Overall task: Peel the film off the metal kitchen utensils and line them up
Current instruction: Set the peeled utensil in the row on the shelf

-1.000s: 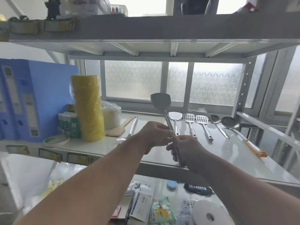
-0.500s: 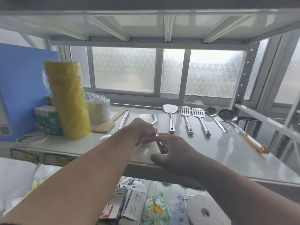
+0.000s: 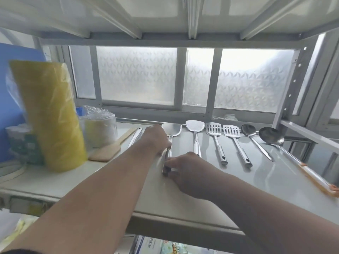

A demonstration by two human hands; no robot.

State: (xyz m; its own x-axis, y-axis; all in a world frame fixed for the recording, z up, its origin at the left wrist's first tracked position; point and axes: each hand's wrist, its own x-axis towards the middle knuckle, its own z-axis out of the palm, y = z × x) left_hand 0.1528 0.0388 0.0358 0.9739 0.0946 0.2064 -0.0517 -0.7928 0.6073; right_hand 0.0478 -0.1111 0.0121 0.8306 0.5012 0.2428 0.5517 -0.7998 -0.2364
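Single head-worn wide-angle view, close above white metal shelf, facing forward and slightly down toward frosted patterned window.

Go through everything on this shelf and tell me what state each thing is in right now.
Spatula under the hands: flat on the shelf, leftmost in the row.
Left hand: holds its handle.
Right hand: pinches the handle end.
Second spatula: lying flat.
Two slotted turners: lying flat.
Spoon: lying flat.
Ladle: lying flat.
Wooden spatula: lying apart.
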